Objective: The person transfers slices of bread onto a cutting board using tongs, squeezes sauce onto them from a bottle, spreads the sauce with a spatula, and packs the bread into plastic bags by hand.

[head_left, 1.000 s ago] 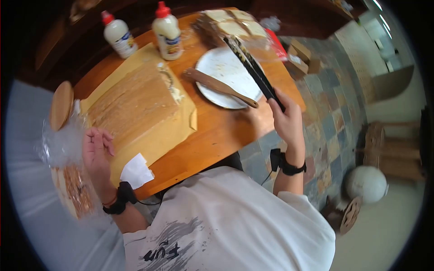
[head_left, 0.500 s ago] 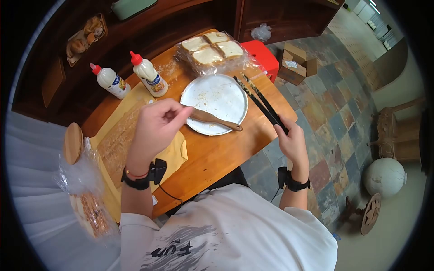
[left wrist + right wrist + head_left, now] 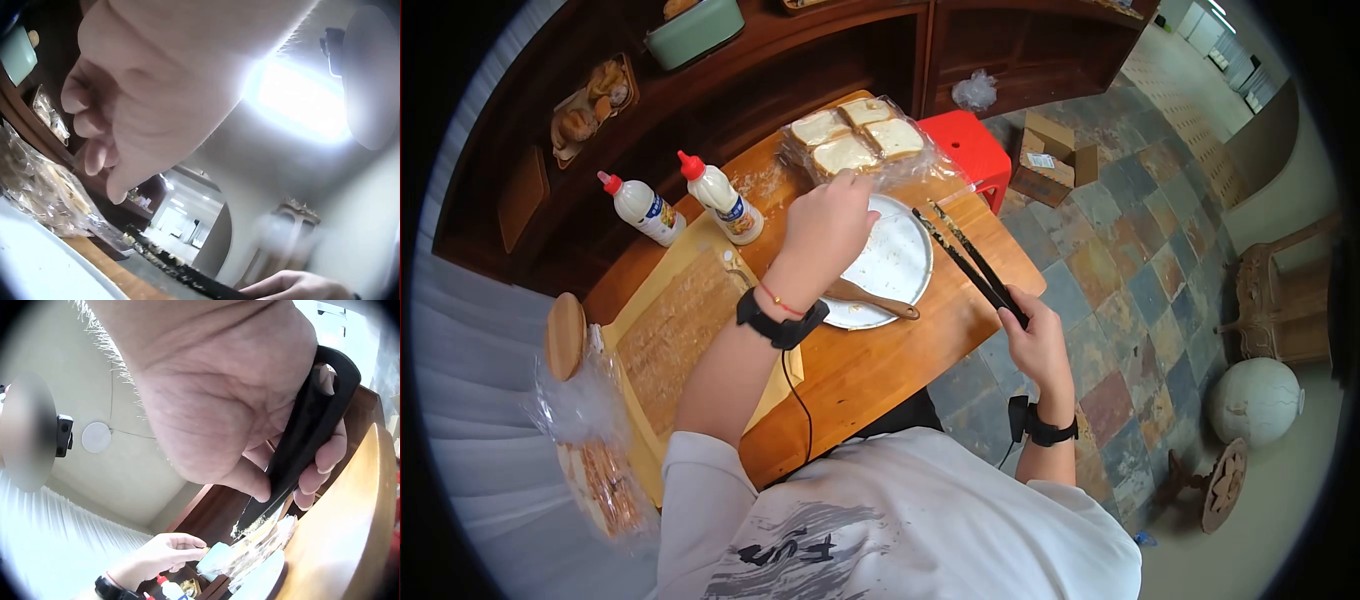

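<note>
My left hand (image 3: 830, 225) is above the round white plate (image 3: 902, 262), its fingers loosely bent with nothing between them in the left wrist view. Beyond its fingertips lies a clear plastic bag with sliced bread (image 3: 843, 155). My right hand (image 3: 1040, 340) grips black tongs (image 3: 978, 268) near their hinged end, thumb on one side and fingers round the other. The tongs' arms stand a little apart, and crumbs cling to their tips, right of the plate. A wooden spatula (image 3: 875, 298) rests across the plate's near edge, partly hidden by my left wrist.
Two white squeeze bottles with red caps, one (image 3: 725, 200) nearer the plate, stand at the back left. A crumb-covered wooden board (image 3: 680, 330) lies on yellow paper. Another bread bag (image 3: 600, 485) is at the left. A red stool (image 3: 970, 150) and cardboard box (image 3: 1050, 165) stand beyond the table (image 3: 850, 385).
My left hand has moved from beside the board, across it, to above the plate near the bread bag. My right hand still holds the tongs, now lower in view. The head view has shifted.
</note>
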